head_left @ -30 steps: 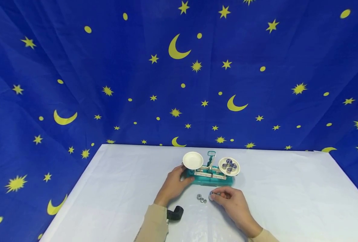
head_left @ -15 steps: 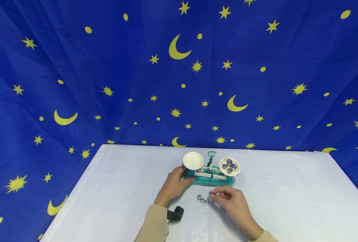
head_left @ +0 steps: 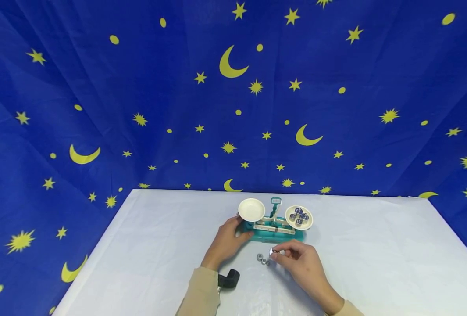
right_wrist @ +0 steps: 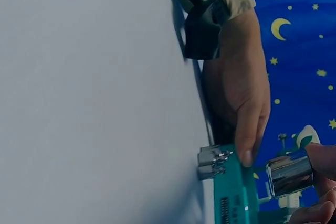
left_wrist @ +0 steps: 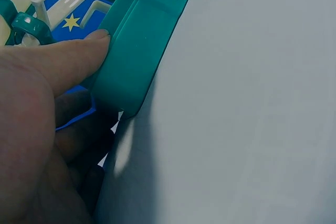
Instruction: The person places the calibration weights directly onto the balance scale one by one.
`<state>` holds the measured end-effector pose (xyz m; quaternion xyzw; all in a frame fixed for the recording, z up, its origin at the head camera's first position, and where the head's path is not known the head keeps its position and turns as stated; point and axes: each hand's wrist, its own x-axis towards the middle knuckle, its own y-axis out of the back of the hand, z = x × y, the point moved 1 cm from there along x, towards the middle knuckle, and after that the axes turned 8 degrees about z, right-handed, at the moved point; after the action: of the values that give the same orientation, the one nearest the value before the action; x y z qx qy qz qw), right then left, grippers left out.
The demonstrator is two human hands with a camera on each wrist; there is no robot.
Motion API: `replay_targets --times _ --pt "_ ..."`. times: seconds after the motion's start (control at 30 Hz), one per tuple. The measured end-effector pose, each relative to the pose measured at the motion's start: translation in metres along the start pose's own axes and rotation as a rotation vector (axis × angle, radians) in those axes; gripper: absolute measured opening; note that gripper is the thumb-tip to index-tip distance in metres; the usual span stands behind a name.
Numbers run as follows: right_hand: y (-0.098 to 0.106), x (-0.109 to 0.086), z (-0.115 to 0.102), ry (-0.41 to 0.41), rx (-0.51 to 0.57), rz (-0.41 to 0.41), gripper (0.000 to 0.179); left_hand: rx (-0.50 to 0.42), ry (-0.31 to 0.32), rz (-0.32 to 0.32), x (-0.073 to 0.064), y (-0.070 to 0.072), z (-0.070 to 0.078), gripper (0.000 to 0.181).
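A green and white balance scale (head_left: pixel 276 237) stands on the table, with a bare white left pan (head_left: pixel 251 210). Its right pan (head_left: pixel 308 224) carries several metal weights (head_left: pixel 298 211). My left hand (head_left: pixel 226 241) grips the left end of the green base (left_wrist: pixel 142 51), thumb lying along its top. In front of the scale, my right hand (head_left: pixel 302 263) pinches a shiny cylindrical weight (right_wrist: pixel 290 172) between thumb and fingertips; it is tilted sideways in the right wrist view. Just left of it, a few smaller weights (head_left: pixel 260 257) stand close together on the table.
A black wrist-worn mount (head_left: pixel 229 279) sticks out beside the left sleeve. The white table (head_left: pixel 375 254) extends to both sides of the scale. Behind it hangs a blue curtain (head_left: pixel 178 96) with yellow stars and moons.
My right hand has moved slightly up and left in the head view, with the pinched weight tipping so its end catches the light. The left hand and scale have not moved.
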<state>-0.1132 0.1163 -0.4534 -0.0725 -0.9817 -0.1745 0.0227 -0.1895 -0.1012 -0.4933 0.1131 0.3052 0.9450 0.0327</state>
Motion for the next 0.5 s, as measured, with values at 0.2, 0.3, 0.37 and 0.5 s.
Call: replay_targets --times 0.2,0.3,0.37,0.5 --pt "0.0005 -0.0004 -0.004 0.047 0.001 0.013 0.012 0.002 -0.001 -0.001 -0.0012 -0.0006 0.0002 0.06" --pt "0.0012 0.0002 -0.0053 0.065 0.008 0.016 0.013 0.0 -0.004 -0.001 -0.0011 -0.0007 0.0003 0.061" --pt "0.0016 0.0008 -0.0065 0.066 0.013 0.017 0.013 0.002 -0.005 -0.001 -0.0009 -0.0007 0.0001 0.061" --pt "0.0027 0.0026 -0.0106 0.062 0.021 0.022 0.013 0.006 -0.003 0.001 -0.0006 0.0 0.0003 0.061"
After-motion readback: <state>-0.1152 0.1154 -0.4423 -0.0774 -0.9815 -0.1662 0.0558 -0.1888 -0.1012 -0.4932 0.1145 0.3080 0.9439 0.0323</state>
